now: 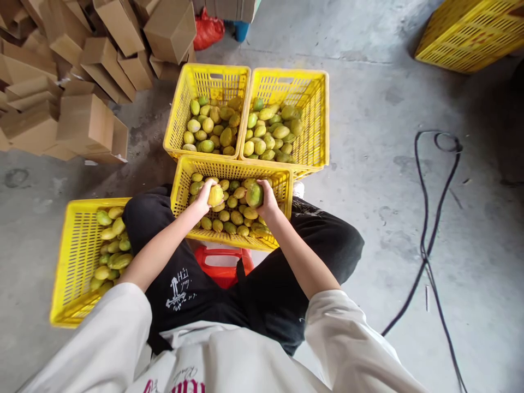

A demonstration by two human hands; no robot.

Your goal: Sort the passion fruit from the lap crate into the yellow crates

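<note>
My left hand [203, 197] is closed round a yellow mango [215, 195], held over the near yellow crate [231, 165]. A greener mango [254, 195] sits in my right hand [267, 203], whose fingers wrap its outer side. Both fruits are above the layer of mangoes [236, 217] lying in that crate, which stands between my knees. Behind it are two more yellow crates, one at the back left [176, 120] and one at the back right [313, 117], each partly filled with yellow-green mangoes.
Beside my left knee stands another crate [76, 245] of mangoes. A red plastic stool [221, 265] shows below the near crate. Open cardboard boxes [88, 123] pile up at the far left. A black cable [426, 218] lies on the right floor, with a yellow crate [466, 38] beyond.
</note>
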